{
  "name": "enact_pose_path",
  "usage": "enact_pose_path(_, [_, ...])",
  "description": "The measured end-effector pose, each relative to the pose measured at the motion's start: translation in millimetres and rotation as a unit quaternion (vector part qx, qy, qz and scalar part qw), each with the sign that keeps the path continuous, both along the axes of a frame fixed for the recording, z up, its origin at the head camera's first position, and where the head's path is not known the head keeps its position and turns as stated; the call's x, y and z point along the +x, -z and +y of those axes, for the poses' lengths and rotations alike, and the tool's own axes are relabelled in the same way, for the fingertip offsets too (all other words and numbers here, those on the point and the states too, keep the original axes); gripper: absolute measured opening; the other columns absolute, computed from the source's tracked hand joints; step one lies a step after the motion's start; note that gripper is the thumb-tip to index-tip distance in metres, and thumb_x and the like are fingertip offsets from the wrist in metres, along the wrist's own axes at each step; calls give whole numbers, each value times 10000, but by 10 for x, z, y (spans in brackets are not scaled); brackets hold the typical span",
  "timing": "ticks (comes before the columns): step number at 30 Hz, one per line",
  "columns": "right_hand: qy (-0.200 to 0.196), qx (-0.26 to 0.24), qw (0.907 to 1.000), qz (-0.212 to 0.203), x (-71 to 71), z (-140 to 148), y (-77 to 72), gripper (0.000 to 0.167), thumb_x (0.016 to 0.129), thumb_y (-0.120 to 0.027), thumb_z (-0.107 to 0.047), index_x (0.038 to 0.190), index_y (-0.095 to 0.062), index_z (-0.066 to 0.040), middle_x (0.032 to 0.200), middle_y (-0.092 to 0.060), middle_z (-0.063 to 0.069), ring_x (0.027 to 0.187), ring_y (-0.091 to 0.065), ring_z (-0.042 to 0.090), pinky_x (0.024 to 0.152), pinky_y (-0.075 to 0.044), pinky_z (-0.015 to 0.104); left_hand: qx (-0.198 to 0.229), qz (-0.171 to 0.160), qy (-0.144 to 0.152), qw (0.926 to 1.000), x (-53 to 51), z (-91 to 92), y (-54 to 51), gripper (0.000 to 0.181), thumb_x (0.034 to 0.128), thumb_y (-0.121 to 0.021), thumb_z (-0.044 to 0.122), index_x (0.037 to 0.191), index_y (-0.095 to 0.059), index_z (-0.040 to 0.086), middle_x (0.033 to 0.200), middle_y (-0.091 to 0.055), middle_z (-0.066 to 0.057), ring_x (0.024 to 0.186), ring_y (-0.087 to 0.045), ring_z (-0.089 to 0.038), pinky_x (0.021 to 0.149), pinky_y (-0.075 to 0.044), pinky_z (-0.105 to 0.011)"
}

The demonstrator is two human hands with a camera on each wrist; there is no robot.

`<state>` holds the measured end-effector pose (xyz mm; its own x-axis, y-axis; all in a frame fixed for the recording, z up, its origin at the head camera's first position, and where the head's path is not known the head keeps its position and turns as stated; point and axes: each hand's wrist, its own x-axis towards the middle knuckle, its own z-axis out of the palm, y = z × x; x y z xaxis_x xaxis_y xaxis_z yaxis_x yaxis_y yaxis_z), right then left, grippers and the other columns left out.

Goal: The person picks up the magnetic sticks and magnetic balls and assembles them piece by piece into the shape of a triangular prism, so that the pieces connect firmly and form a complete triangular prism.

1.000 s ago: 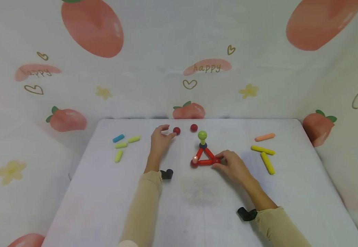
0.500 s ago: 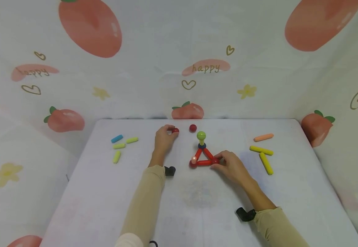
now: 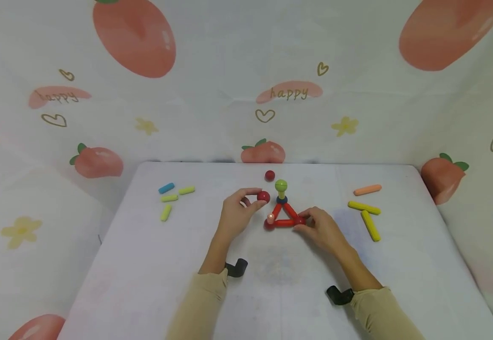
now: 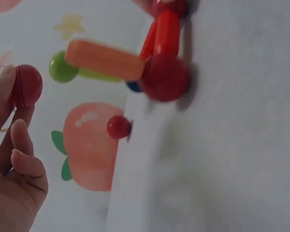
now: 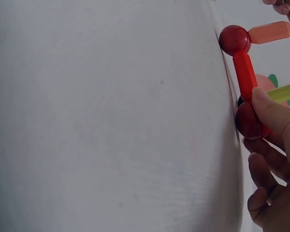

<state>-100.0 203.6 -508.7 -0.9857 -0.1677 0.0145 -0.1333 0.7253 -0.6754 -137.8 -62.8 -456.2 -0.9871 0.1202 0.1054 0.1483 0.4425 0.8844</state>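
A red ball point(image 3: 263, 197) is pinched between thumb and fingers of my left hand point(image 3: 237, 215), raised left of a triangle of red rods point(image 3: 285, 223). My right hand point(image 3: 323, 230) grips the red ball point(image 5: 249, 120) at the triangle's right corner. On the left corner ball point(image 4: 165, 78) stands an orange rod point(image 4: 104, 60). The back corner is a dark blue ball point(image 3: 282, 199), bearing an upright light green rod topped by a green ball point(image 3: 281, 185). In the left wrist view the left hand point(image 4: 14, 179) holds its ball apart from the structure.
Another red ball point(image 3: 270, 175) lies near the table's back edge. At the left are a blue rod point(image 3: 166, 188) and several light green rods point(image 3: 169, 198). Two yellow rods point(image 3: 371, 225) and an orange rod point(image 3: 367, 190) lie at the right. A printed cloth hangs behind.
My left hand has taken hold of the red ball at the back and brought it nearer and to the right, beside the triangle. The right hand has stayed on its corner ball.
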Motion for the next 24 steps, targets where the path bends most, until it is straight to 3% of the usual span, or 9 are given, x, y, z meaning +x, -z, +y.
enact_pose_path(3, [34, -11, 10000, 7, 14, 1, 3, 409, 842, -839, -319, 1166, -684, -124, 980, -675, 25, 804, -519, 145, 680, -451, 239, 80, -188, 134, 9997, 155, 69, 60, 354, 888, -797, 327, 1233, -719, 299, 1061, -707, 22, 786, -553, -165, 601, -456, -228])
enact_pose_path(7, [28, -71, 9999, 81, 12, -3, 11, 400, 838, -844, -310, 1157, -687, -125, 970, -671, 23, 801, -519, 148, 682, -453, 243, 233, -452, 206, 9985, 263, 120, 104, 369, 883, -798, 352, 1239, -713, 312, 960, -664, -54, 793, -552, -181, 595, -441, -225])
enact_pose_path(15, [60, -97, 9999, 103, 20, -8, 17, 395, 837, -846, -304, 1158, -685, -141, 937, -641, 5, 785, -508, 143, 656, -443, 234, 414, -429, 394, 9974, 293, 121, 142, 379, 859, -822, 322, 1223, -721, 296, 958, -655, -68, 780, -542, -161, 573, -424, -211])
enact_pose_path(24, [49, -18, 9999, 92, 15, -14, -2, 404, 838, -845, -310, 1165, -687, -133, 954, -651, 14, 795, -514, 147, 666, -448, 236, 268, -457, 724, 9960, 297, 81, 150, 357, 889, -802, 296, 1231, -702, 304, 1149, -687, 68, 822, -581, -137, 629, -486, -218])
